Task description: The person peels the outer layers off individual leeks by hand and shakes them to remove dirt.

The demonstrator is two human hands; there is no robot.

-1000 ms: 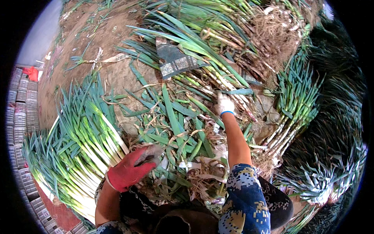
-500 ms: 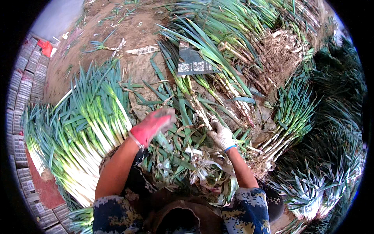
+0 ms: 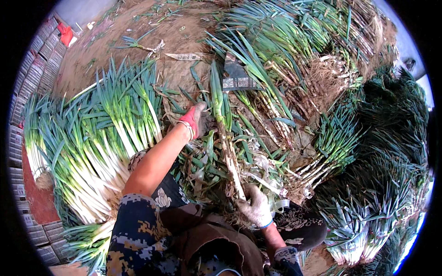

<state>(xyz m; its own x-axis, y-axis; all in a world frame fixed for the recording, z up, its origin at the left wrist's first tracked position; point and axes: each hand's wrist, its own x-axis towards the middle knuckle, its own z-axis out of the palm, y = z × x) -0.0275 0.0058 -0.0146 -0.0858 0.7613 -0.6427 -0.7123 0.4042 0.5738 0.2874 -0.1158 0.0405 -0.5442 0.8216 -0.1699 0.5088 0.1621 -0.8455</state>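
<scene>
A long leek (image 3: 226,148) with a dirty, brownish-white stem and green leaves stands nearly upright in front of me. My right hand (image 3: 255,209), in a white glove, is closed around its root end near my lap. To the left of the leek is my left hand (image 3: 195,118), in a red glove with greyish fingers. Its fingers stretch forward, apart from the stem, and I see nothing held in them. Stripped leaves and peelings (image 3: 202,161) lie heaped beneath both hands.
Cleaned white-stemmed leeks (image 3: 106,156) lie in a row at the left. Uncleaned leeks with matted roots (image 3: 331,73) fill the far right. A smaller bunch (image 3: 338,142) and a dark green heap (image 3: 391,119) lie at the right. Stacked grey blocks (image 3: 41,41) line the left edge.
My right hand has drawn the leek toward my lap, separating it from the far pile. My left hand has moved forward, beside the leek.
</scene>
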